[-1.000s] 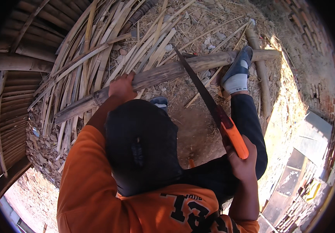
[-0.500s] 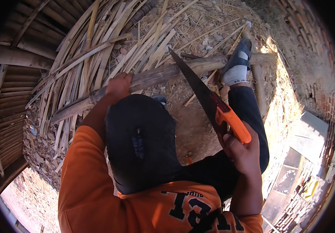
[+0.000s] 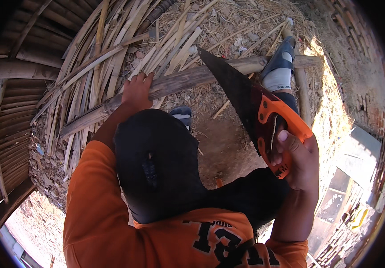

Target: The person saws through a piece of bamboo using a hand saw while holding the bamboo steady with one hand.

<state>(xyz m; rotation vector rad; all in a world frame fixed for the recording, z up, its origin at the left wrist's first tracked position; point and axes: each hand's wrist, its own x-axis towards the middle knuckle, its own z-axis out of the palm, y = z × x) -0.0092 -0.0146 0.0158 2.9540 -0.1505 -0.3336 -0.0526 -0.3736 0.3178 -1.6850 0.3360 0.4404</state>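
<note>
A bamboo pole (image 3: 188, 79) lies slanting across in front of me, its near end at the left. My left hand (image 3: 137, 92) grips it left of the middle, fingers over its far side. My right hand (image 3: 301, 154) is closed around the orange handle of a handsaw (image 3: 232, 82). The dark blade points away and to the left. Its tip reaches over the pole in the picture; whether the teeth touch the pole I cannot tell. My right foot in a dark sandal (image 3: 279, 64) is at the pole's right part.
Split bamboo strips (image 3: 112, 67) lie piled beyond the pole at the left. Straw and rubble (image 3: 241, 33) cover the ground. A bamboo slat wall (image 3: 16, 138) stands at the left, a brick wall (image 3: 357, 58) at the right. My other sandal (image 3: 181, 114) is on bare earth.
The saw has turned so its broad side shows more, and my right hand has moved a little right and up. My left hand stays on the pole, its fingers shifted slightly.
</note>
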